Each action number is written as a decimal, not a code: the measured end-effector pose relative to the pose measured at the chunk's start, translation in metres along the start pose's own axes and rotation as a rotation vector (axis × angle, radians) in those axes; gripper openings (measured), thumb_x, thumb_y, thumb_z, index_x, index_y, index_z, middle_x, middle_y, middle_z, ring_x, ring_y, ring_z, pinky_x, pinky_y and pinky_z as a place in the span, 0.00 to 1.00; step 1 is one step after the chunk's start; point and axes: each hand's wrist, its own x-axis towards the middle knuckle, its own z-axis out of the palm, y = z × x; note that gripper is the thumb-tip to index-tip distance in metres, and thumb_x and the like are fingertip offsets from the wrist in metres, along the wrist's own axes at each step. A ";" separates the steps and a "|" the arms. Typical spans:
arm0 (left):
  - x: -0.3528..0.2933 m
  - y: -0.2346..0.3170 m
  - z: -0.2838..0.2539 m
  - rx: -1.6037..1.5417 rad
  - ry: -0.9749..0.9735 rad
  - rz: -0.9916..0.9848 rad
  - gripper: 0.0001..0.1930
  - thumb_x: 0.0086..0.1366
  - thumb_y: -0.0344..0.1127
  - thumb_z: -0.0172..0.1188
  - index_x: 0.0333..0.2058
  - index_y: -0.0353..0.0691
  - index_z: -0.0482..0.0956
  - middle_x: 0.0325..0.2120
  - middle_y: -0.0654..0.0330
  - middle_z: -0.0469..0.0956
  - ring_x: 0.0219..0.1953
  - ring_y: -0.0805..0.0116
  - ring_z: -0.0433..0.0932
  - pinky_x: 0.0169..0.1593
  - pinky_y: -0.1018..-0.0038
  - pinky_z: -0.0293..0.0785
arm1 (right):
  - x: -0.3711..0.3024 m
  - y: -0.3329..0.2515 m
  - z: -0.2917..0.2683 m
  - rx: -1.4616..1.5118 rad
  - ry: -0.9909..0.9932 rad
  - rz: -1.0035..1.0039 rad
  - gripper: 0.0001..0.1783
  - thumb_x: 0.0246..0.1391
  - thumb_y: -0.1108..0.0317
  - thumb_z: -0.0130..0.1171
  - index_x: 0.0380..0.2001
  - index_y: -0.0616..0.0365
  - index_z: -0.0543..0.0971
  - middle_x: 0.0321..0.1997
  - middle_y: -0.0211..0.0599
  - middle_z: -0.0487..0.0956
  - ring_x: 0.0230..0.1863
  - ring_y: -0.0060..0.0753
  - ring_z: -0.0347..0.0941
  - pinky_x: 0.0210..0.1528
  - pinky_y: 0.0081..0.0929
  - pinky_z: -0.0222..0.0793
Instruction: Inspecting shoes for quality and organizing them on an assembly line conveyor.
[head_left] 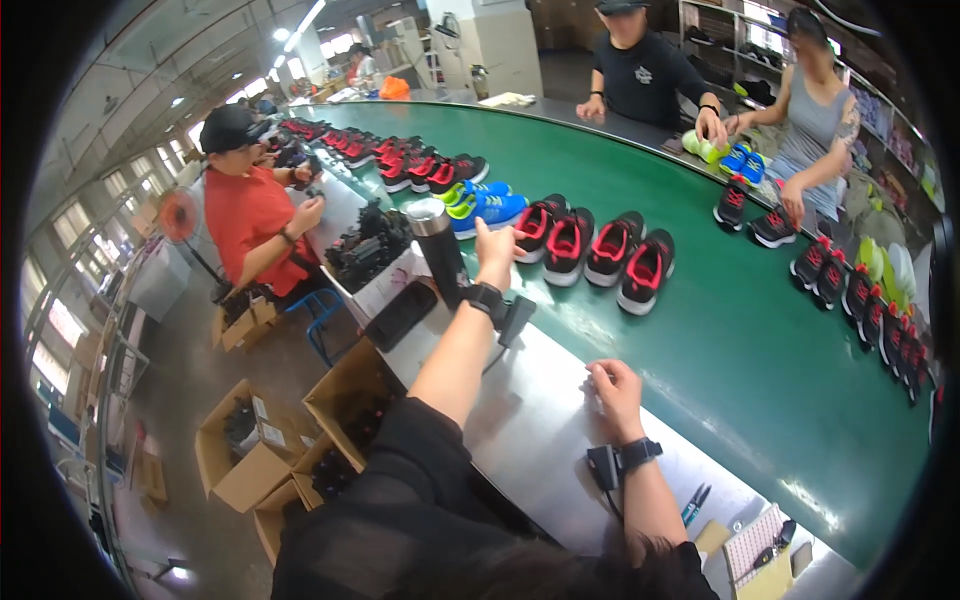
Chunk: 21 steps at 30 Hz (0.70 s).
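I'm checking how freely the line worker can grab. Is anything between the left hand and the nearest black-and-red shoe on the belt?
Nothing visible does. The left hand is raised right beside the black-and-red shoe; the dark tumbler stands on its other side, away from the shoe.

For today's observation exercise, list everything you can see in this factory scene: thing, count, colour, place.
Conveyor belt: one, green, curving across the middle.
Shoes: many pairs, mostly black with red or pink, some blue, along both belt edges.
Tumbler: one, dark with silver lid, on the steel ledge.
Cardboard boxes: several, brown, on the floor at left.
Co-workers: three nearby, one in red at left, two across the belt.
Left hand: raised beside the shoes.
Right hand: resting on the steel ledge.
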 end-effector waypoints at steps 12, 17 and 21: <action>-0.122 -0.095 0.084 0.049 -0.685 0.132 0.15 0.60 0.25 0.50 0.45 0.38 0.78 0.27 0.60 0.81 0.25 0.79 0.75 0.31 0.81 0.72 | -0.001 -0.006 -0.005 -0.022 0.131 -0.002 0.09 0.58 0.69 0.54 0.35 0.63 0.81 0.33 0.34 0.80 0.26 0.20 0.75 0.32 0.21 0.71; -0.117 -0.120 0.092 0.105 -0.743 0.098 0.11 0.60 0.27 0.52 0.40 0.39 0.81 0.26 0.63 0.80 0.27 0.79 0.75 0.32 0.81 0.72 | -0.006 -0.006 -0.006 0.139 0.198 0.045 0.10 0.60 0.68 0.53 0.38 0.64 0.79 0.36 0.31 0.80 0.28 0.18 0.74 0.32 0.18 0.71; -0.124 -0.122 0.099 0.207 -0.850 0.170 0.08 0.61 0.30 0.53 0.35 0.38 0.81 0.22 0.63 0.79 0.26 0.78 0.76 0.31 0.78 0.73 | -0.009 -0.004 -0.010 0.126 0.208 0.102 0.10 0.61 0.68 0.52 0.38 0.64 0.78 0.38 0.32 0.79 0.28 0.17 0.73 0.33 0.17 0.71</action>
